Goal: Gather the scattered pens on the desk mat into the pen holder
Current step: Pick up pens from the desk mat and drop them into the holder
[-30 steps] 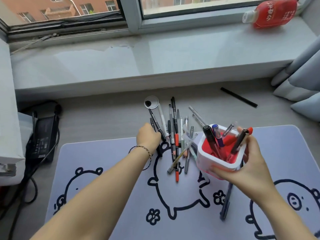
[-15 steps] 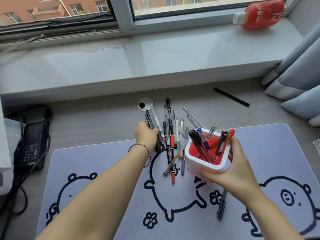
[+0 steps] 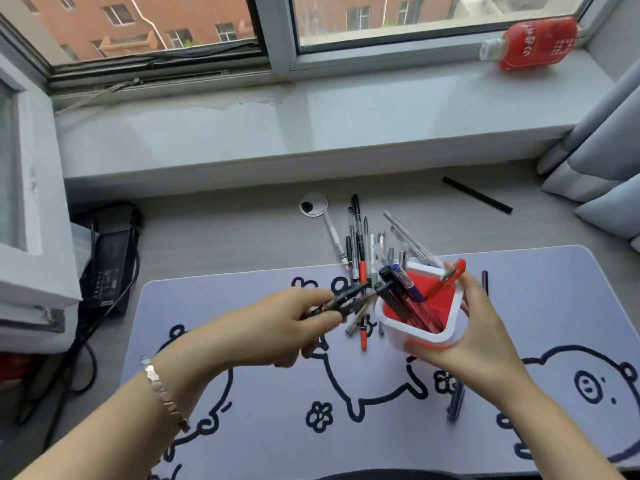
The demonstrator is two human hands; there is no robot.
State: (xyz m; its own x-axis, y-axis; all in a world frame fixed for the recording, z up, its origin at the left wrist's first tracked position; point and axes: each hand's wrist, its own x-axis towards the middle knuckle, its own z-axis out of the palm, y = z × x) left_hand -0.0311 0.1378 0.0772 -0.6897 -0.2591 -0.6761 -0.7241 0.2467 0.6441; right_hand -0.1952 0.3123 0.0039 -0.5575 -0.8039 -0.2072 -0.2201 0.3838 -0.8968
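Left grip: left hand (image 3: 277, 327), centre of frame, pinched shut on a dark pen or two (image 3: 346, 299) — motion blur hides the count. Tips point right, toward the holder's near-left rim.

Right grip: right hand (image 3: 464, 327), right of centre, wrapped round the pen holder (image 3: 420, 317); fingers on the right wall, thumb at the near lower corner. It looks tipped toward the left hand, probably to offer its mouth to the incoming pens; whether it touches the mat I cannot tell.

Holder contents: a thick black marker, a blue-capped pen and an orange pen (image 3: 446, 282) lean inside against the red lining. Much of the inside is open.

Loose pile: a fan of pens (image 3: 360, 251) just above and left of the holder, straddling the mat's upper edge, tops out on the bare desk (image 3: 221, 237). A red-tipped one (image 3: 363, 336) lies below it on the mat.

Strays: one dark pen (image 3: 455, 403) on the desk mat (image 3: 242, 427) lower right of the holder, partly under the right wrist; another (image 3: 485, 282) right of the holder, beyond the fingers.

Off-mat: black stick (image 3: 476, 195) upper right on the desk — pen or not, unclear.

Judgement: early to middle stage; most pens are uncollected. Next move needs the tips steered over the rim without snagging the leaning marker.
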